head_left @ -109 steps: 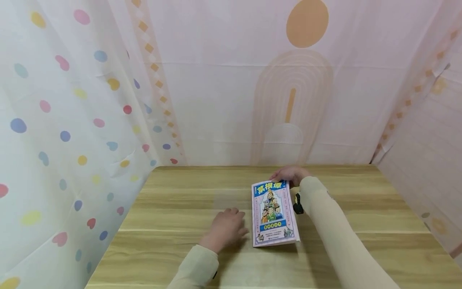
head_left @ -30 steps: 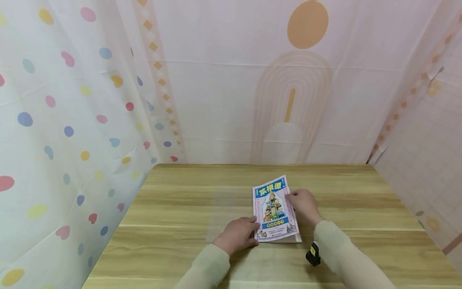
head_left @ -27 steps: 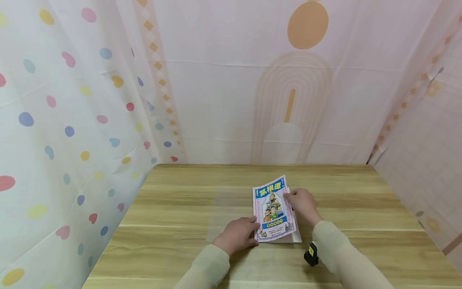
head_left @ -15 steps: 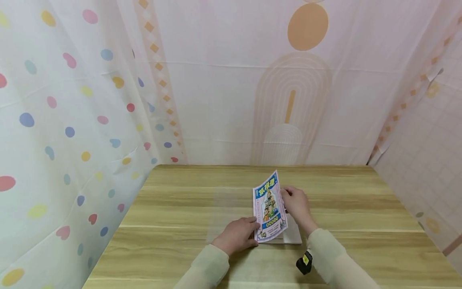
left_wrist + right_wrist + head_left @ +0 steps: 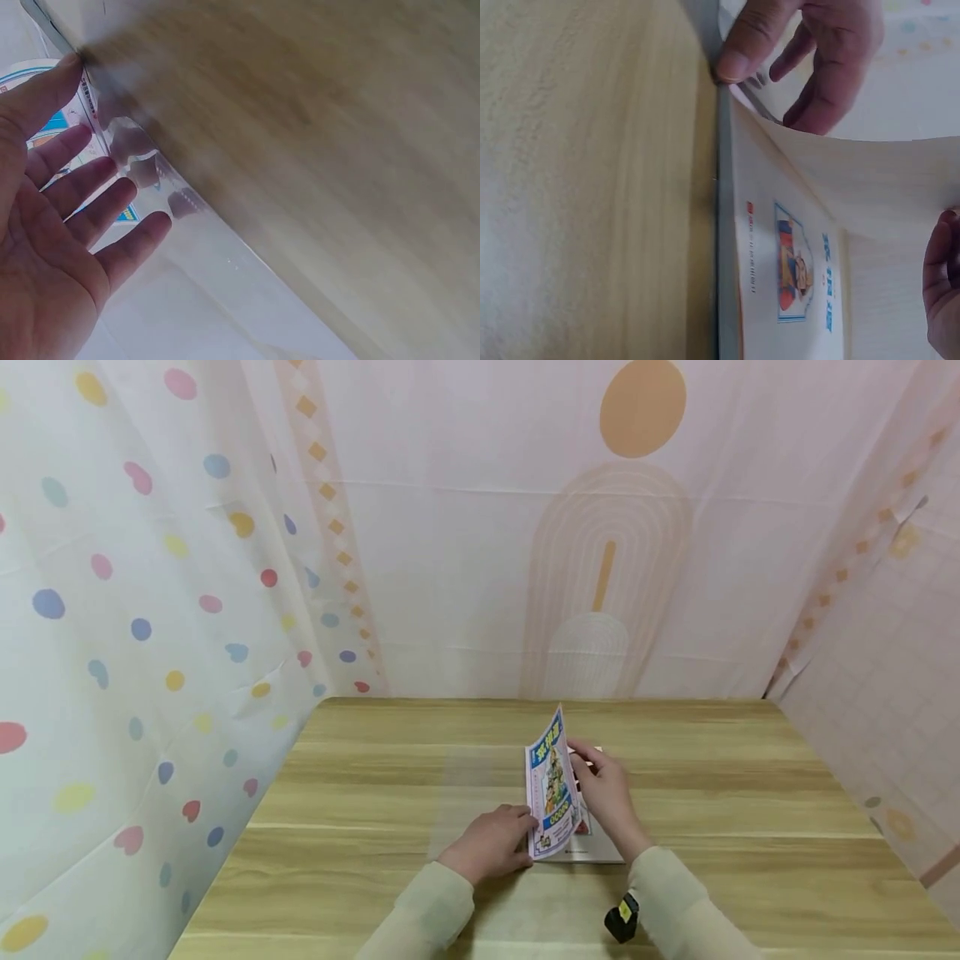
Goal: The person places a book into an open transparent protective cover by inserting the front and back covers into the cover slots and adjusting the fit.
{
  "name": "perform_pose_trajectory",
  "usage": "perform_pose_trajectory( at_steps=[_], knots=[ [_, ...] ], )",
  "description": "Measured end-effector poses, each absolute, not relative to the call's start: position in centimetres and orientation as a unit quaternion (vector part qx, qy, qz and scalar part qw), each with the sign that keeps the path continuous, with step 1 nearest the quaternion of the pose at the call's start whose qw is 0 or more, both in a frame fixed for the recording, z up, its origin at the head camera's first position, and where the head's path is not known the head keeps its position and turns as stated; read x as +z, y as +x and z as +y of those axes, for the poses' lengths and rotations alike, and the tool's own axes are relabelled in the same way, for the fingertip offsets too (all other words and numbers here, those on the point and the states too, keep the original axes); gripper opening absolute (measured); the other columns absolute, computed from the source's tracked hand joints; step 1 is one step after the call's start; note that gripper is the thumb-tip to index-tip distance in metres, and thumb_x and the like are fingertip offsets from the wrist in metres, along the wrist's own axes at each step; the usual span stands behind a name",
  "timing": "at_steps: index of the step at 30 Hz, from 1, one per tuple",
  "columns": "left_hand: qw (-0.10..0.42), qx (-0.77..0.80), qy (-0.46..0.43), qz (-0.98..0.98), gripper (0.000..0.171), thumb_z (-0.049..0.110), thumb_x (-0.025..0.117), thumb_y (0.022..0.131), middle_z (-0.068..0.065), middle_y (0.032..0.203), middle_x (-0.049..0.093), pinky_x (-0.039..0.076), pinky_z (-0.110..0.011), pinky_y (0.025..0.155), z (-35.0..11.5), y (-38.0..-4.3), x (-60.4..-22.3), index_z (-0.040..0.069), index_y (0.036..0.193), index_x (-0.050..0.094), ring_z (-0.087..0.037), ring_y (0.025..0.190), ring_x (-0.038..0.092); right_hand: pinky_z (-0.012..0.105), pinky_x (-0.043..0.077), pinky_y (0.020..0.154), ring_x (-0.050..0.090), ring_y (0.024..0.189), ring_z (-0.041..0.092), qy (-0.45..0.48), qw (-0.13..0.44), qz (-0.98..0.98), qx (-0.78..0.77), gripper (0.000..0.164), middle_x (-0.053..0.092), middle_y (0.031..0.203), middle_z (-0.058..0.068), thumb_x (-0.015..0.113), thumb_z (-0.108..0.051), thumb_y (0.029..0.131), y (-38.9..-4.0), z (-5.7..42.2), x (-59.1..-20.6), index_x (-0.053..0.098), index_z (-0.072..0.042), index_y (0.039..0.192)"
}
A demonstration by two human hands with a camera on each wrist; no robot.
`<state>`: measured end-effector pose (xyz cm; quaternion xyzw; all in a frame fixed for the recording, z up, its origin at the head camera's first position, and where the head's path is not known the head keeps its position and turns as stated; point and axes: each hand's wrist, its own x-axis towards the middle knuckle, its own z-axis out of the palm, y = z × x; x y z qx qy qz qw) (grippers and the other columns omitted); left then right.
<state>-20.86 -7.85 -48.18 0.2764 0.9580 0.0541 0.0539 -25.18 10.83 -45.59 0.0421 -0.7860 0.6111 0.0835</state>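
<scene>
Backing book (image 5: 553,789) and woodgrain table (image 5: 360,802): patterned curtains (image 5: 465,568).

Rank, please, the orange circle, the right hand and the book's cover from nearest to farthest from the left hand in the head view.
1. Book's cover: touched by the left hand.
2. Right hand: right of the cover.
3. Orange circle: high on the back curtain.

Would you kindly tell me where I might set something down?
The table looks bare at left, between its left edge and the left hand, though a pale patch beside the book may be a reflection, and at right, between the right sleeve and its right edge. It is crowded around the book, with the right hand at its raised cover.
</scene>
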Motion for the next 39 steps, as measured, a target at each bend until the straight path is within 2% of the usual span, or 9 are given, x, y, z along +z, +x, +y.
perform_pose_trajectory(
  at_steps=[8,13,17,21,25,29,34,39],
  knots=[
    [0.034,0.054,0.294,0.954,0.047,0.034,0.078,0.086,-0.003,0.133,0.061,0.047,-0.033,0.099,-7.9,-20.7,-48.3,0.012,0.125,0.066,-0.022,0.119,0.059,0.04,0.058,0.075,0.069,0.096,0.031,0.12,0.096,-0.784,0.601,0.034,0.064,0.122,0.017,0.06,-0.015,0.1,-24.6,10.3,-46.2,0.063,-0.006,0.133],
    [0.037,0.058,0.288,0.955,0.047,0.035,0.077,0.086,-0.003,0.135,0.06,0.047,-0.033,0.099,-7.9,-20.6,-48.3,0.011,0.125,0.066,-0.021,0.12,0.058,0.037,0.057,0.08,0.067,0.101,0.028,0.135,0.083,-0.79,0.592,0.04,0.061,0.131,0.013,0.061,-0.024,0.101,-24.6,10.4,-46.1,0.06,-0.008,0.137],
    [0.03,0.054,0.291,0.955,0.046,0.035,0.077,0.085,-0.004,0.134,0.061,0.049,-0.036,0.097,-7.9,-20.6,-48.1,0.012,0.124,0.067,-0.022,0.119,0.059,0.042,0.053,0.088,0.064,0.106,0.026,0.135,0.071,-0.818,0.555,0.042,0.059,0.135,0.007,0.061,-0.031,0.1,-24.5,10.4,-45.7,0.06,-0.014,0.139],
    [0.022,0.039,0.297,0.954,0.043,0.035,0.076,0.084,-0.004,0.132,0.062,0.049,-0.037,0.095,-7.9,-20.4,-48.0,0.013,0.12,0.069,-0.023,0.118,0.059,0.045,0.052,0.092,0.061,0.117,0.029,0.156,0.076,-0.838,0.517,0.045,0.054,0.141,0.009,0.062,-0.028,0.1,-24.5,10.2,-45.5,0.057,-0.012,0.141],
    [0.023,0.04,0.292,0.955,0.04,0.035,0.077,0.083,-0.004,0.128,0.061,0.051,-0.037,0.091,-8.0,-20.3,-48.0,0.013,0.116,0.069,-0.022,0.114,0.058,0.047,0.051,0.094,0.053,0.126,0.033,0.193,0.097,-0.855,0.472,0.044,0.048,0.147,0.013,0.059,-0.025,0.101,-24.7,9.9,-45.4,0.055,-0.009,0.142],
    [0.02,0.047,0.29,0.956,0.038,0.034,0.077,0.083,-0.005,0.125,0.059,0.052,-0.037,0.087,-8.0,-20.2,-48.2,0.013,0.113,0.069,-0.02,0.111,0.057,0.053,0.044,0.1,0.048,0.131,0.036,0.211,0.105,-0.877,0.418,0.043,0.045,0.15,0.013,0.054,-0.032,0.103,-24.7,9.7,-45.4,0.056,-0.014,0.142],
    [-0.001,0.036,0.306,0.951,0.037,0.037,0.075,0.085,-0.004,0.125,0.061,0.051,-0.037,0.091,-8.1,-20.1,-48.3,0.014,0.113,0.07,-0.021,0.117,0.055,0.056,0.04,0.104,0.046,0.133,0.039,0.218,0.098,-0.9,0.364,0.045,0.042,0.152,0.014,0.046,-0.039,0.105,-24.6,9.6,-45.6,0.054,-0.018,0.144],
    [-0.03,0.035,0.325,0.945,0.032,0.034,0.066,0.093,-0.003,0.126,0.063,0.049,-0.038,0.095,-8.2,-20.1,-48.3,0.013,0.117,0.07,-0.023,0.119,0.056,0.057,0.04,0.103,0.046,0.133,0.039,0.223,0.093,-0.908,0.342,0.045,0.04,0.152,0.017,0.043,-0.038,0.106,-24.7,9.5,-45.8,0.052,-0.018,0.146]
  ],
)
